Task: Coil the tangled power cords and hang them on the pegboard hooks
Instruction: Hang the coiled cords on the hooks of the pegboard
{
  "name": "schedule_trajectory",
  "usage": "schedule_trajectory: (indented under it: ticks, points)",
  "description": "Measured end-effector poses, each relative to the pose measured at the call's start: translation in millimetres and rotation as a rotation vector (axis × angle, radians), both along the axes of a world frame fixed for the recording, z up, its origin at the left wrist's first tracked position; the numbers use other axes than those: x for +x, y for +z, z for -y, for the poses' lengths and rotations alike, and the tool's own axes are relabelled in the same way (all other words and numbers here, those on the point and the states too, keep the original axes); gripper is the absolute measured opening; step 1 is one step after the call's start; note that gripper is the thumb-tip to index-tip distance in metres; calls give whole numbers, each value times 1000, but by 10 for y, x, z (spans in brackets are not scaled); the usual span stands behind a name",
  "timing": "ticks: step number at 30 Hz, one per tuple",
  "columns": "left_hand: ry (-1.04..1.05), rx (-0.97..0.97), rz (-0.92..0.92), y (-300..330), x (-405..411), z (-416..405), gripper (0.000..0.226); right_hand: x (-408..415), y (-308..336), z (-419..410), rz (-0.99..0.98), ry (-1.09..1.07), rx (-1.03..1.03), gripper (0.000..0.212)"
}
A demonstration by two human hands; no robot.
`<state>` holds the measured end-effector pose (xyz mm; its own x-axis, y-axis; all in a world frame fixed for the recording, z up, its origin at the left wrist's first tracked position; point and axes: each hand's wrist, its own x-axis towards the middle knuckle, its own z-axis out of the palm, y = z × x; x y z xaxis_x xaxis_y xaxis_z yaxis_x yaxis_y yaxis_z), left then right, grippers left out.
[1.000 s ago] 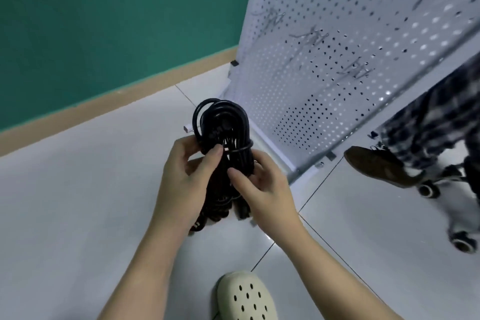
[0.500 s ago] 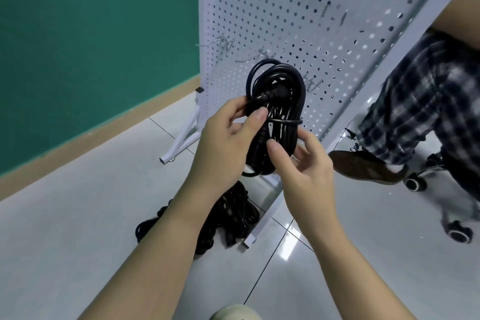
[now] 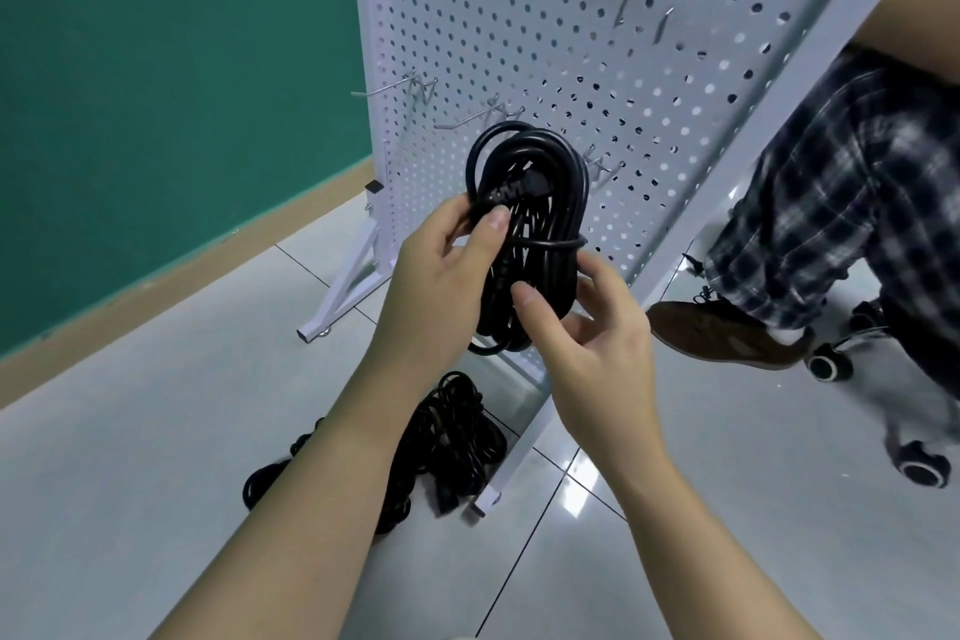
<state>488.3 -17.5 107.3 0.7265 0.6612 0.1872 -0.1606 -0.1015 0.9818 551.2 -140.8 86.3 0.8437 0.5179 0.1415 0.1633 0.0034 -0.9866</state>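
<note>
Head view shows you holding a coiled black power cord (image 3: 530, 224) upright in front of the white pegboard (image 3: 597, 42), close to its lower row of wire hooks (image 3: 467, 120). Your left hand (image 3: 441, 276) grasps the coil's left side, thumb pressed over the plug end tucked into the loops, which likely keeps that loose end from springing free. Your right hand (image 3: 587, 343) grips the lower part of the bundle, thumb in front and fingers curled behind, just below the single turn of cord wrapped round the middle; that hold seems meant to keep the wrap tight. The open upper loop points toward the hooks, so hanging looks like the step in hand, though the coil touches no hook yet. Both forearms reach forward and up, wrists slightly bent, hands close together. More tangled black cords (image 3: 415, 452) lie on the tiled floor by the pegboard's foot, still to be coiled. A second person's plaid trouser leg (image 3: 831, 203) shows at right.
</note>
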Motion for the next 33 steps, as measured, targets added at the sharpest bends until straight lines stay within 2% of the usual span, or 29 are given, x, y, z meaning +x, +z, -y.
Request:
schedule_trajectory:
  ticks: [9, 21, 29, 33]
  points:
    - [-26, 49, -41, -9, 80, 39, 19, 69, -58, 4, -60, 31, 52, 33]
    - [-150, -48, -91, -184, 117, -83, 27, 106, -207, -14, 73, -9, -51, 30]
    - [-173, -26, -55, -297, 227, -104, 28, 246, -239, -81, 142, -16, -60, 16]
    - [-186, -18, -64, -361, 230, -108, 29, 301, -286, -89, 159, -54, -72, 20]
